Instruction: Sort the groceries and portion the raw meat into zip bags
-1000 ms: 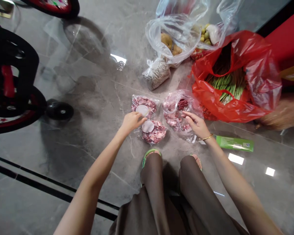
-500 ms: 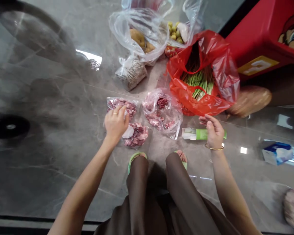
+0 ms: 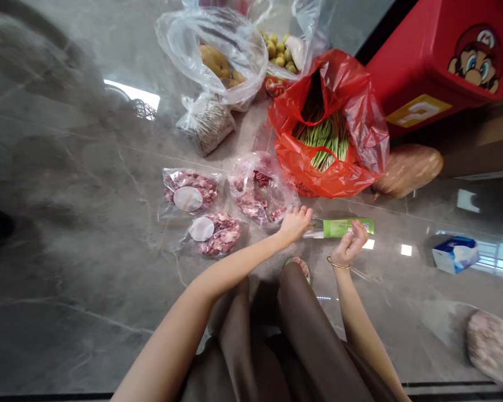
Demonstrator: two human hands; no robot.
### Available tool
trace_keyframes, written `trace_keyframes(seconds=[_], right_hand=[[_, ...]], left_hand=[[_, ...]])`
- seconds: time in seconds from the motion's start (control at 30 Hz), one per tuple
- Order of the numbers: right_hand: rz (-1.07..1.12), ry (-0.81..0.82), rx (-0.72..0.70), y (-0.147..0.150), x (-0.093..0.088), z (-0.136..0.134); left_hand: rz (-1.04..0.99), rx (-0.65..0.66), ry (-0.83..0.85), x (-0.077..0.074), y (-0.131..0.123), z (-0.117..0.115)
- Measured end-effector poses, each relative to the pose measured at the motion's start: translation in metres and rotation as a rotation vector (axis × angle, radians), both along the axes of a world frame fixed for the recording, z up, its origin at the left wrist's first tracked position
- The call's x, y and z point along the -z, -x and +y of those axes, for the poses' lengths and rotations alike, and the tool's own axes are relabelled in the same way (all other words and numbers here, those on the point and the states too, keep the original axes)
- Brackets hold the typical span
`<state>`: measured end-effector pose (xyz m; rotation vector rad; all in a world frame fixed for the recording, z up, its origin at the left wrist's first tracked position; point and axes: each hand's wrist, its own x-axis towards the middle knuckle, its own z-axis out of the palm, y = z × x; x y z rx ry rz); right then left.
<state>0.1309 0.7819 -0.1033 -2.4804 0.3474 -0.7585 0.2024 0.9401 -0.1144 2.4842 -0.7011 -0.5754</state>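
Observation:
A flat packet with a green label and a clear end (image 3: 337, 226) lies on the floor ahead of my right foot. My left hand (image 3: 297, 224) is at its clear left end, fingers closed together there. Over the packet's right part, my right hand (image 3: 351, 243) has curled fingers; what they hold, if anything, is hidden. Two clear bags of cut meat, the farther one (image 3: 207, 184) and the nearer one (image 3: 226, 234), each with a white round label, lie to the left. An opened clear bag with meat (image 3: 243, 192) sits just beyond my left hand.
Beyond are a red bag of green stalks (image 3: 362, 181), a clear bag of potatoes (image 3: 213, 58), a small knotted bag (image 3: 212, 128) and a bag of green fruit (image 3: 279, 53). A red bin (image 3: 406, 72), a large brown root (image 3: 414, 167) and a tissue box (image 3: 446, 257) are at right.
My left hand has left the bagged meat and moved right to the packet's clear end. My right hand has turned and its fingers have curled in. The view has shifted slightly right.

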Motion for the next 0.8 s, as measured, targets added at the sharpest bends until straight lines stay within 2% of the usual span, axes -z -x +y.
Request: trace_keyframes(seconds=[0.07,0.13,0.2,0.3,0.47,0.63,0.8], right_hand=[[-0.021,0.029,-0.021,0.001,0.006,-0.005],[-0.033,0.039,-0.04,0.0,0.011,-0.009],[-0.022,0.057,-0.046,-0.002,0.017,-0.012],[0.023,0.115,-0.047,-0.006,0.029,-0.018],[0.068,0.174,-0.078,-0.014,0.045,-0.025],[0.129,0.2,-0.089,-0.024,0.058,-0.03],[0.126,0.265,-0.109,-0.037,0.067,-0.033]], left_hand=[[0.035,0.032,0.083,0.003,0.002,-0.005],[0.159,0.03,0.121,0.007,0.009,-0.012],[0.283,-0.033,0.083,0.011,0.018,-0.022],[0.356,-0.158,0.032,0.018,0.028,-0.037],[0.463,-0.32,0.088,0.026,0.026,-0.049],[0.489,-0.395,0.233,0.031,0.024,-0.045],[0.463,-0.483,0.373,0.035,0.04,-0.027]])
